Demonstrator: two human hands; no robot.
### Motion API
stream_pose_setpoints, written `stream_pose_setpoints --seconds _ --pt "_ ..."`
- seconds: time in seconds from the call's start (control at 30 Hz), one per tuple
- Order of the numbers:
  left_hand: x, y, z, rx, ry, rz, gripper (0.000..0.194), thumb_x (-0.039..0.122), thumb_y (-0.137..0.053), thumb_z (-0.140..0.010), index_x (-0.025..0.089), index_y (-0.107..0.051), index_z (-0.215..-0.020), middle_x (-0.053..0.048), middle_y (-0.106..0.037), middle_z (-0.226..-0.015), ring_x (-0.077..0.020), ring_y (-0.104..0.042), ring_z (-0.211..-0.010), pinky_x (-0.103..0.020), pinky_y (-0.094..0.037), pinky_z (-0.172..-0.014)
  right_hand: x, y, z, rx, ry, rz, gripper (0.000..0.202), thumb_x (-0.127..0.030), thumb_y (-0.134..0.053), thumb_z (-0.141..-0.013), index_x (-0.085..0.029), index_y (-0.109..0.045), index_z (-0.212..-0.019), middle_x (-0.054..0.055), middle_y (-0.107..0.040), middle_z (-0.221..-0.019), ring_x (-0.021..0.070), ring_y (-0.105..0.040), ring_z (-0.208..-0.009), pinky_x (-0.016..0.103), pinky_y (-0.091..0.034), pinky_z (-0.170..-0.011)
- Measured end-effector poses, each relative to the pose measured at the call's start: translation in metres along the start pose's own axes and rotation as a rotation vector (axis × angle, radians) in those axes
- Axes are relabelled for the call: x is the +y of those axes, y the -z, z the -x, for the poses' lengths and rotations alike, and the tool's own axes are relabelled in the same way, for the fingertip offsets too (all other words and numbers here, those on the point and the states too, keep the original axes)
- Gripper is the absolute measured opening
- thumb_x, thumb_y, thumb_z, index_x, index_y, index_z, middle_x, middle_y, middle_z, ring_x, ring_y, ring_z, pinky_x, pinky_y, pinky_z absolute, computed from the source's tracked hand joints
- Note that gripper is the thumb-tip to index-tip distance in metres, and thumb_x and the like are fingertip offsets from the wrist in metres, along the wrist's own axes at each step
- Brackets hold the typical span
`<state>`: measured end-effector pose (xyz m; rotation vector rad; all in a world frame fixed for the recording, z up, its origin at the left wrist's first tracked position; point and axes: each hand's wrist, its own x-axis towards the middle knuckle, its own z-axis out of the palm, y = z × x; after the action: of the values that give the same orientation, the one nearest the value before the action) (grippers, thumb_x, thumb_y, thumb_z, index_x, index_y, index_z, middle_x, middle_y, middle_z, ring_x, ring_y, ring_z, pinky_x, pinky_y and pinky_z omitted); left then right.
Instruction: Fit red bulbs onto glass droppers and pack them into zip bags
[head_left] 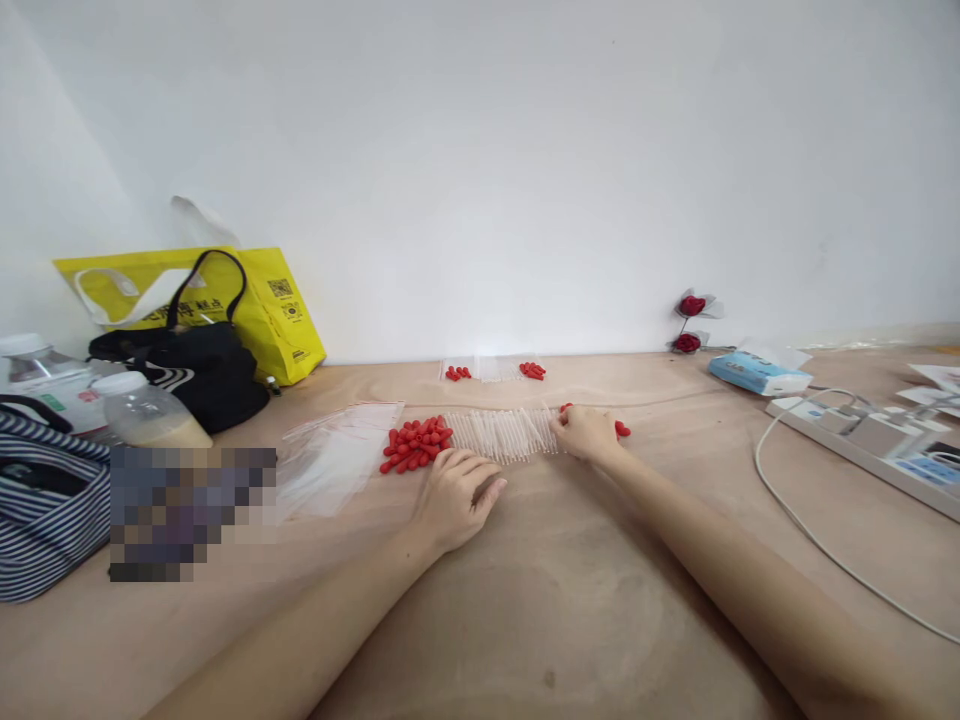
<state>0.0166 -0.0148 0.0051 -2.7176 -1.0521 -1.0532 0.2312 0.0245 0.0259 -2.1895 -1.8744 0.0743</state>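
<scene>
Small red bulb-shaped pieces [414, 445] lie heaped on the wooden table. Beside them, thin whitish sticks [499, 434] are spread in a long row. My left hand [459, 498] rests at the front edge of the heap, palm down, thumb apart from the fingers, holding nothing that I can see. At the row's right end, my right hand [589, 435] has its fingers bent down and drawn together; what is between them is hidden. A red piece [566, 407] shows just behind its fingertips, and another red piece [622, 429] lies to its right.
Clear zip bags [337, 460] lie left of the heap. Filled bags [491, 369] sit by the wall. Further left stand bottles [150, 410], a black bag [202, 375] and a yellow bag [289, 330]. A tissue pack [757, 373] and power strip [862, 440] with a cable are right.
</scene>
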Motion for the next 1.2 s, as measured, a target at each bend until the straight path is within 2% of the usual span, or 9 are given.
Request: stream_pose_setpoints --seconds 0.1,0.27,0.37,0.47,0.57,0.67,0.8,1.03,1.2 --pt "-0.005 -0.003 -0.002 0.051 0.093 0.112 0.019 0.028 -0.049 -0.081 0.018 -0.063 -0.088 -0.005 -0.067 -0.089 -0.0197 -0.057 -0.086 -0.039 -0.043 -0.08 -0.015 0.002 0.019 0.049 0.168 -0.141 0.023 -0.031 -0.041 -0.079 -0.02 -0.061 -0.074 0.003 -0.065 -0.074 0.0184 -0.058 -0.075 0.029 -0.032 -0.067" --pt "-0.003 -0.007 -0.006 0.068 0.34 0.449 0.025 0.032 -0.044 -0.084 0.016 -0.061 -0.093 -0.006 -0.066 -0.092 -0.018 -0.06 -0.087 -0.032 -0.049 -0.076 -0.048 -0.007 0.054 0.069 0.465 -0.424 0.023 -0.032 -0.042 -0.082 -0.019 -0.057 -0.07 -0.002 -0.061 -0.063 0.0122 -0.053 -0.062 0.026 -0.028 -0.064" --pt "0.001 -0.005 -0.008 0.12 0.333 0.612 0.024 0.031 -0.041 -0.085 0.014 -0.059 -0.086 -0.005 -0.066 -0.085 -0.0155 -0.062 -0.079 -0.027 -0.051 -0.071 -0.057 -0.013 0.065 0.093 0.515 -0.466 0.023 -0.032 -0.042 -0.083 -0.02 -0.057 -0.07 -0.003 -0.058 -0.06 0.0119 -0.05 -0.061 0.026 -0.026 -0.062" --pt "-0.002 0.0 -0.008 0.201 0.301 0.549 0.021 0.028 -0.041 -0.086 0.015 -0.056 -0.084 -0.004 -0.065 -0.08 -0.0141 -0.062 -0.074 -0.025 -0.05 -0.067 -0.045 -0.017 0.062 0.198 0.553 -0.44 0.019 -0.036 -0.047 -0.081 -0.021 -0.059 -0.077 -0.001 -0.059 -0.065 0.0134 -0.05 -0.066 0.027 -0.025 -0.065" --pt "-0.013 0.002 -0.005 0.232 0.124 0.33 0.016 0.025 -0.044 -0.085 0.016 -0.057 -0.088 -0.003 -0.064 -0.079 -0.0144 -0.06 -0.075 -0.028 -0.047 -0.073 -0.01 -0.018 0.048 0.323 0.5 -0.313 0.018 -0.035 -0.049 -0.079 -0.02 -0.06 -0.075 0.001 -0.06 -0.072 0.0154 -0.05 -0.072 0.03 -0.024 -0.069" --pt "-0.023 0.0 -0.002 0.212 -0.087 0.12 0.015 0.022 -0.047 -0.084 0.019 -0.06 -0.091 -0.003 -0.063 -0.08 -0.015 -0.055 -0.077 -0.032 -0.042 -0.079 0.034 -0.018 0.029 0.395 0.344 -0.161 0.018 -0.031 -0.047 -0.079 -0.02 -0.061 -0.078 0.004 -0.061 -0.079 0.0184 -0.05 -0.08 0.031 -0.025 -0.071" --pt "-0.025 -0.006 0.0 0.12 -0.115 0.032 0.019 0.022 -0.046 -0.085 0.02 -0.061 -0.096 -0.003 -0.059 -0.08 -0.014 -0.052 -0.075 -0.032 -0.04 -0.078 0.076 -0.015 0.005 0.385 0.148 -0.026 0.026 -0.036 -0.042 -0.081 -0.025 -0.062 -0.094 0.006 -0.06 -0.097 0.0228 -0.047 -0.092 0.035 -0.026 -0.074" --pt "-0.025 -0.01 0.003 0.082 -0.095 0.024 0.017 0.023 -0.048 -0.084 0.02 -0.063 -0.092 -0.002 -0.057 -0.078 -0.0141 -0.049 -0.075 -0.031 -0.038 -0.076 0.078 -0.016 -0.022 0.172 0.048 -0.016 0.033 -0.044 -0.038 -0.082 -0.028 -0.066 -0.089 0.006 -0.058 -0.105 0.0266 -0.045 -0.098 0.043 -0.029 -0.078" --pt "-0.026 -0.009 0.002 0.057 -0.104 0.019 0.017 0.024 -0.048 -0.084 0.02 -0.063 -0.092 -0.001 -0.058 -0.078 -0.0134 -0.049 -0.075 -0.032 -0.036 -0.078 0.078 -0.017 -0.03 0.16 0.048 -0.035 0.029 -0.04 -0.042 -0.08 -0.024 -0.066 -0.083 0.007 -0.059 -0.101 0.0261 -0.047 -0.095 0.044 -0.031 -0.079"
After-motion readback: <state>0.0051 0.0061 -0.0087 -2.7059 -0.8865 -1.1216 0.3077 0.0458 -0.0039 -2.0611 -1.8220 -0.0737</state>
